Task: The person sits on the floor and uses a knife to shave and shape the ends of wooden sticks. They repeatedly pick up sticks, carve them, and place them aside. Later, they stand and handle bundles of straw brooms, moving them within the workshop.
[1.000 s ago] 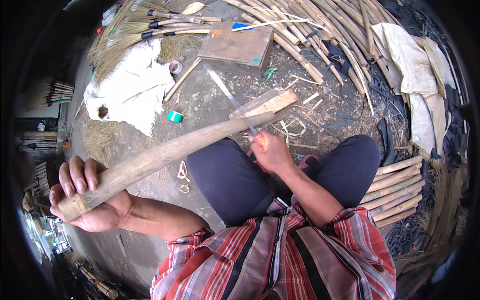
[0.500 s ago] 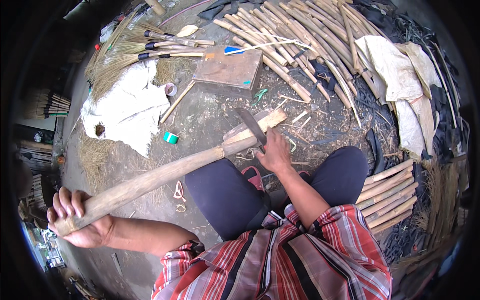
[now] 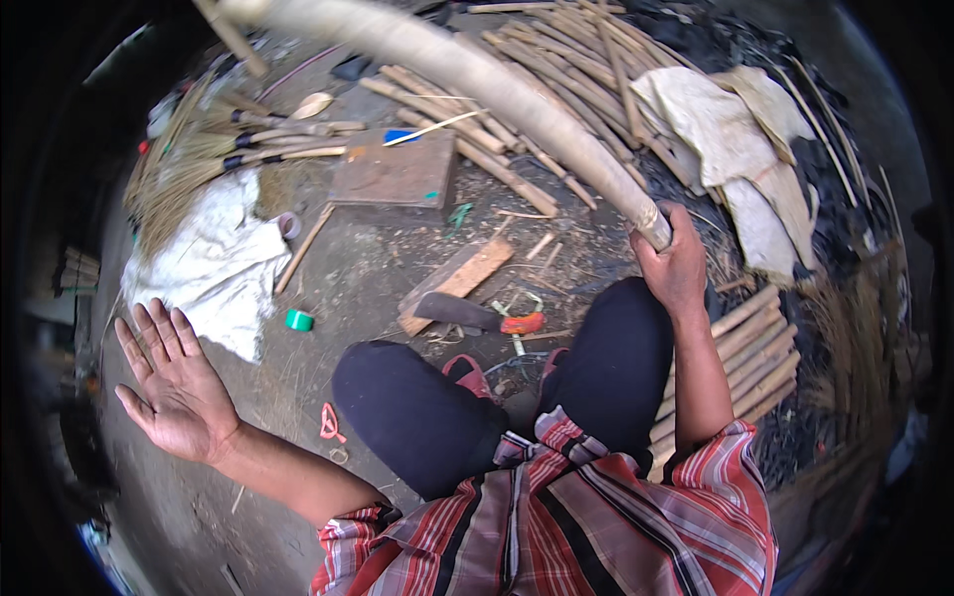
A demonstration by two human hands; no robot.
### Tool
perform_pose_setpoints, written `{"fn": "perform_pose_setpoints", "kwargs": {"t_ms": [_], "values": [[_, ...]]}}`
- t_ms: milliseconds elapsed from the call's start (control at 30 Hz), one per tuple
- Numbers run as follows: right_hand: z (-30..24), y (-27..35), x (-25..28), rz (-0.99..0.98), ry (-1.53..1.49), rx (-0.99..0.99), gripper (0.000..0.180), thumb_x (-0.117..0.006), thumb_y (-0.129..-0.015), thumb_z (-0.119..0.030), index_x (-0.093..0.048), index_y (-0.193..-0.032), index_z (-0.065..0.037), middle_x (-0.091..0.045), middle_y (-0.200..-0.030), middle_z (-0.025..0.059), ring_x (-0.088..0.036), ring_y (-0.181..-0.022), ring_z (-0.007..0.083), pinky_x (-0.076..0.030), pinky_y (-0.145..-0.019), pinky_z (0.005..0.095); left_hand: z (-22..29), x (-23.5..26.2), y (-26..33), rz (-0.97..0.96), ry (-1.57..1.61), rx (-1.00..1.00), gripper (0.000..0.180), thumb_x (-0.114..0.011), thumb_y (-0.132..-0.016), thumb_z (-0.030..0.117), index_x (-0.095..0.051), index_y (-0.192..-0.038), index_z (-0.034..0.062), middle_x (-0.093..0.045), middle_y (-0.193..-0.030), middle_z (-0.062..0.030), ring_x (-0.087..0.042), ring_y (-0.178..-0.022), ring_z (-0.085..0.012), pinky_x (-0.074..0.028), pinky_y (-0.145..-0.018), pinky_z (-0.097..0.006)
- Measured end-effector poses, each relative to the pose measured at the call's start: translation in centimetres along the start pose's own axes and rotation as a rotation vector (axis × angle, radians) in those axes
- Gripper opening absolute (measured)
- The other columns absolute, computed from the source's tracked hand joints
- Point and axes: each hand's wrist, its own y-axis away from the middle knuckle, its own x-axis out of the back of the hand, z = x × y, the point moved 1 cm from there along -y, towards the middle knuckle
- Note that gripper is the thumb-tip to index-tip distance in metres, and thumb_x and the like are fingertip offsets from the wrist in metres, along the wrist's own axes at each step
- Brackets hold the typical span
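Inspected from where I stand, places given from the brown wooden box (image 3: 393, 164).

Left of the box lie several bound brooms (image 3: 234, 161), apparently complete. On its left and nearer the worker is a white sack (image 3: 214, 268). Nearer again, and further left, is the left hand (image 3: 184, 402): palm up, fingers extended and slightly parted, holding nothing. A green tape roll (image 3: 299, 320) sits on the ground between hand and box.

On the box's near side lies a wooden block (image 3: 467, 273), with a knife (image 3: 462, 313) set down unheld, its blade over the block's near end. Chips scattered around suggest cutting is at least partly done here.

The bamboo pole (image 3: 477, 79) runs raised, slantwise, from beyond the box to the right hand (image 3: 676, 260), right of the box and nearer the worker. That hand's fingers are closed round one pole end; the other end cannot be examined. Whether this pole is finished, I cannot tell.

Behind and right of the box lies a large heap of poles (image 3: 596, 79), presumably awaiting work. Further right and nearer, shorter lengths (image 3: 750, 343) lie stacked, possibly already cut.
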Motion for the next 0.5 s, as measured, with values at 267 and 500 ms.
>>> {"fn": "perform_pose_setpoints", "kwargs": {"t_ms": [267, 500], "values": [[18.9, 20.3, 4.2, 0.269, 0.03, -1.133, 0.046, -0.069, -0.093, -0.04, -0.067, -0.106, 0.004, -0.073, -0.091, 0.0242, -0.072, -0.092, 0.0381, -0.054, -0.082, 0.0452, -12.7, -1.8, 3.1, 0.023, -0.03, 0.492, 0.067, -0.039, -0.109, 0.042, -0.031, -0.156, -0.0044, -0.03, -0.161, -0.0263, -0.025, -0.153, -0.0349, -0.014, -0.127, -0.049], [22.9, 32.0, 4.2, 0.507, 0.172, -1.364, 0.06, -0.069, -0.091, -0.039, -0.061, -0.123, 0.01, -0.067, -0.119, 0.0324, -0.064, -0.115, 0.0438, -0.048, -0.102, 0.046, -18.5, -0.8, 4.1, -0.029, -0.101, 0.664, 0.068, -0.04, -0.109, 0.044, -0.031, -0.156, -0.0044, -0.036, -0.16, -0.0239, -0.036, -0.147, -0.033, -0.024, -0.123, -0.046]]}}
